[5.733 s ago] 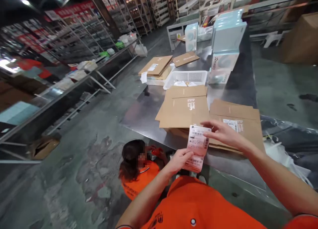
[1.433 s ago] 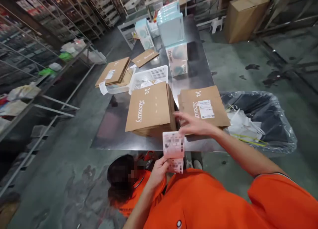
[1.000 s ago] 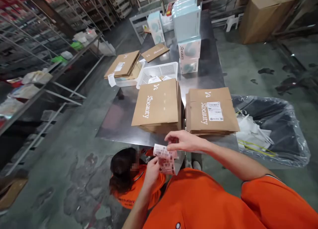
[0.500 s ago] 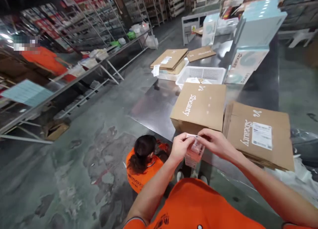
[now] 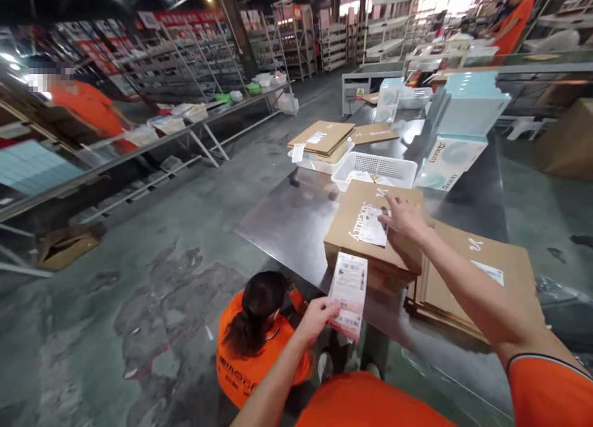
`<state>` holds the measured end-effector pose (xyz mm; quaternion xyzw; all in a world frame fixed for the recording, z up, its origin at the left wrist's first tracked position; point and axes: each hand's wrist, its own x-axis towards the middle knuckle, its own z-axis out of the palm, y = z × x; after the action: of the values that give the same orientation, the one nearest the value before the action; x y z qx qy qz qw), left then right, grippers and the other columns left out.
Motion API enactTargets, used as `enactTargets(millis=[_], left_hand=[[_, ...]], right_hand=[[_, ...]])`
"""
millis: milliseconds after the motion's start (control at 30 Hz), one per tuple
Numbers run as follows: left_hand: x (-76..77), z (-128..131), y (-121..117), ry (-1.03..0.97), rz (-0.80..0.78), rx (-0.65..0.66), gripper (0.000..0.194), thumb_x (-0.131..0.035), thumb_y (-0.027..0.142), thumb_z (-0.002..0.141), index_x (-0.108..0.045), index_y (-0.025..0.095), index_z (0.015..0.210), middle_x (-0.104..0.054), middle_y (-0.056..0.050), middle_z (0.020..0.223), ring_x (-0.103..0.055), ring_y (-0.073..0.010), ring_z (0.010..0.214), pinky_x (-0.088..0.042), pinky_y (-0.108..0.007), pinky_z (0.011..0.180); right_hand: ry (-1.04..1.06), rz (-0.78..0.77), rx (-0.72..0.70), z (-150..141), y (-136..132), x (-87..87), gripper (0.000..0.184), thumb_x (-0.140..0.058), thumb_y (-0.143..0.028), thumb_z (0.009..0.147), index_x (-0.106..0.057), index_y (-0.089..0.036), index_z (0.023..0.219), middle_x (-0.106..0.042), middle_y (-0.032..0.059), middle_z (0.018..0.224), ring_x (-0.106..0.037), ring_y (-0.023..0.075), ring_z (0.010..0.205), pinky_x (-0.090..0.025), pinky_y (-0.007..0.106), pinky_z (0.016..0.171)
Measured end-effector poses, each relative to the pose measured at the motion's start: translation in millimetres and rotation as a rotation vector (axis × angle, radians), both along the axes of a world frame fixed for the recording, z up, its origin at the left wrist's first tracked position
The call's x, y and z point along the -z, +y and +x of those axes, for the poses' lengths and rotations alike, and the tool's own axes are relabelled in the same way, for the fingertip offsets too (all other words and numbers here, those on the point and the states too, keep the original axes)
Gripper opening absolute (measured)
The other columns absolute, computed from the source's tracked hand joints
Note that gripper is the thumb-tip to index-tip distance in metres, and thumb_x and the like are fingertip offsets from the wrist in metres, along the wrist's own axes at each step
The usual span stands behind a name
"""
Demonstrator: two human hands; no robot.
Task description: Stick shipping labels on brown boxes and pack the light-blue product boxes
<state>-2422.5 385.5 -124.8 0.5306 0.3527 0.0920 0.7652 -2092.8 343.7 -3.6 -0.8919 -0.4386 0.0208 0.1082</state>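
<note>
Jutting toward two carton stacks, one label strip is clamped in the left hand; each is topped by one label, the left one overlapped by the right hand, fingers apart.

Left grip pinches low; right grip splays farther forward.

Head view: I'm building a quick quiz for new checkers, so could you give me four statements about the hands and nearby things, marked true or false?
1. The left hand holds pale printed paper labels. True.
2. The right hand is inside the white perforated plastic basket. False: it is at a white printed label on a brown cardboard stack.
3. The basket holds papers. True.
4. The crouching person's shirt is blue. False: it is orange.
</note>
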Motion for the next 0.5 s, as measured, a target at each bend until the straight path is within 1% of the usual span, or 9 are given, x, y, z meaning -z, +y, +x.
enactTargets(millis=[100, 167, 233, 267, 333, 367, 400, 467, 500], left_hand=[[-15.1, 8, 19, -0.131, 0.039, -0.218, 0.048, -0.081, 0.058, 0.061, -0.073, 0.012, 0.075, -0.071, -0.006, 0.071, -0.062, -0.0167, 0.065, -0.049, -0.029, 0.065], [-29.8, 29, 39, -0.156, 0.102, -0.299, 0.045, -0.081, 0.055, 0.063, -0.074, 0.014, 0.077, -0.072, -0.005, 0.073, -0.064, -0.0180, 0.069, -0.051, -0.030, 0.068], [-41.7, 52, 58, -0.131, 0.163, -0.301, 0.040, -0.081, 0.052, 0.064, -0.074, 0.014, 0.076, -0.072, -0.004, 0.071, -0.065, -0.0200, 0.072, -0.052, -0.031, 0.071], [-45.5, 61, 64, -0.123, 0.195, -0.286, 0.037, -0.081, 0.049, 0.065, -0.074, 0.015, 0.077, -0.072, -0.005, 0.072, -0.067, -0.0215, 0.076, -0.053, -0.033, 0.075], [-48.9, 70, 67, -0.118, 0.261, -0.244, 0.034, -0.079, 0.046, 0.068, -0.076, 0.015, 0.082, -0.075, -0.007, 0.081, -0.069, -0.0253, 0.089, -0.053, -0.038, 0.087], [-49.0, 71, 64, -0.120, 0.306, -0.218, 0.033, -0.076, 0.046, 0.072, -0.076, 0.016, 0.086, -0.076, -0.008, 0.089, -0.068, -0.0270, 0.097, -0.051, -0.040, 0.093], [-48.5, 70, 58, -0.122, 0.367, -0.182, 0.033, -0.073, 0.045, 0.075, -0.077, 0.017, 0.092, -0.076, -0.009, 0.101, -0.066, -0.0283, 0.107, -0.047, -0.042, 0.101], [-47.9, 66, 38, -0.110, 0.512, -0.091, 0.030, -0.067, 0.040, 0.081, -0.077, 0.019, 0.099, -0.069, -0.011, 0.126, -0.057, -0.0294, 0.127, -0.037, -0.042, 0.112], [-48.5, 64, 25, -0.091, 0.579, -0.046, 0.028, -0.065, 0.037, 0.083, -0.078, 0.020, 0.101, -0.062, -0.010, 0.138, -0.050, -0.0296, 0.134, -0.034, -0.041, 0.115]], right_hand=[[-0.008, 0.023, -0.085, -15, 14, 14.9, 0.051, -0.034, -0.029, 0.103, -0.041, -0.003, 0.146, -0.048, 0.0255, 0.143, -0.042, 0.0336, 0.136, -0.033, 0.049, 0.111], [-0.003, 0.014, -0.134, -35, 21, 30.0, 0.055, -0.039, -0.035, 0.102, -0.043, -0.001, 0.145, -0.038, 0.0264, 0.151, -0.032, 0.0363, 0.143, -0.025, 0.052, 0.117], [-0.002, 0.016, -0.230, -61, 18, 45.1, 0.061, -0.048, -0.039, 0.098, -0.043, -0.001, 0.145, -0.031, 0.0275, 0.155, -0.025, 0.0407, 0.146, -0.016, 0.059, 0.119], [0.008, 0.029, -0.322, -72, 12, 51.2, 0.061, -0.049, -0.040, 0.097, -0.044, -0.003, 0.145, -0.030, 0.0258, 0.156, -0.023, 0.0401, 0.147, -0.015, 0.059, 0.119], [0.054, 0.060, -0.500, -84, -8, 58.5, 0.055, -0.046, -0.039, 0.097, -0.047, -0.011, 0.145, -0.033, 0.0200, 0.157, -0.023, 0.0359, 0.148, -0.015, 0.057, 0.121], [0.068, 0.086, -0.498, -83, -21, 59.4, 0.054, -0.044, -0.038, 0.098, -0.047, -0.013, 0.145, -0.033, 0.0179, 0.157, -0.023, 0.0349, 0.148, -0.015, 0.057, 0.121], [0.069, 0.117, -0.398, -77, -35, 58.8, 0.054, -0.043, -0.038, 0.098, -0.047, -0.014, 0.146, -0.032, 0.0176, 0.158, -0.023, 0.0359, 0.148, -0.016, 0.058, 0.120], [0.082, 0.177, 0.000, -55, -68, 55.2, 0.058, -0.046, -0.039, 0.096, -0.045, -0.010, 0.146, -0.033, 0.0222, 0.156, -0.028, 0.0415, 0.145, -0.020, 0.064, 0.115], [0.133, 0.213, 0.186, -41, -86, 53.7, 0.059, -0.047, -0.038, 0.095, -0.045, -0.008, 0.145, -0.037, 0.0250, 0.153, -0.035, 0.0429, 0.140, -0.026, 0.064, 0.112]])
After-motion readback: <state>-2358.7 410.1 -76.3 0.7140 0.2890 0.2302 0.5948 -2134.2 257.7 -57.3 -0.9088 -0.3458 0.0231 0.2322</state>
